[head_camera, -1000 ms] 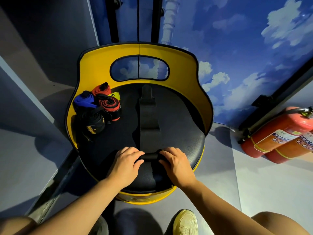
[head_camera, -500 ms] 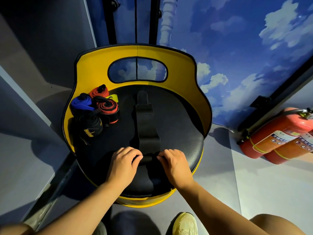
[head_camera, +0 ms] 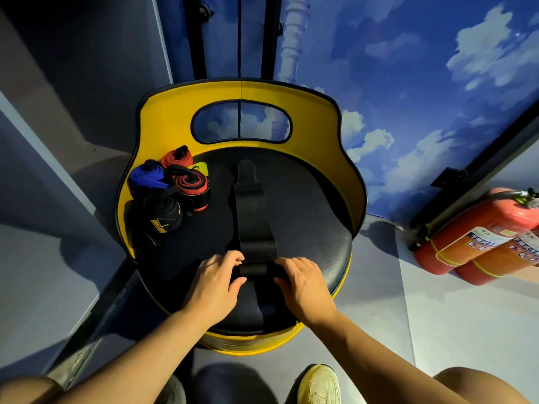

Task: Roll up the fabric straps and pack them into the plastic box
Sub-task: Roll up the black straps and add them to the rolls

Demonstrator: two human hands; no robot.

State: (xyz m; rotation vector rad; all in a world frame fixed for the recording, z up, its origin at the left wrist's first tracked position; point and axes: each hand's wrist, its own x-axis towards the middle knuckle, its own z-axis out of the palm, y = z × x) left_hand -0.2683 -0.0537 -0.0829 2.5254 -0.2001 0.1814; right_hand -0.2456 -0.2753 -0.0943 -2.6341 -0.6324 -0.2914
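Black strap (head_camera: 253, 217): I am seeing it lying flat down the middle of the black seat (head_camera: 306, 217), running from the far side toward me, with its near end wound into a small roll (head_camera: 254, 269) between my hands.
Left hand (head_camera: 214, 287): I am watching its fingers curling over the left end of the roll, the thumb tucking in under it, so it is gripping the roll lightly.
Right hand (head_camera: 303, 284): it is doing the same on the right end, fingertips bending down onto the roll and pinching it; the palm is hovering over the seat.
Finished rolls: four are sitting clustered at the far left of the seat, touching one another. I am making out a blue roll (head_camera: 148, 176), a red roll (head_camera: 176, 157) behind it, a red-and-black roll (head_camera: 194, 189) to the right, and a black roll with yellow marks (head_camera: 162, 214) nearest me.
Yellow chair back (head_camera: 242, 91): it is curving round the far side of the seat, with an oval cut-out in it.
Surroundings: two red fire extinguishers (head_camera: 481, 234) are lying on the floor at the right, well apart from the chair, against a wall painted with sky and clouds (head_camera: 423, 83). My pale shoe (head_camera: 319, 384) is showing at the near edge.
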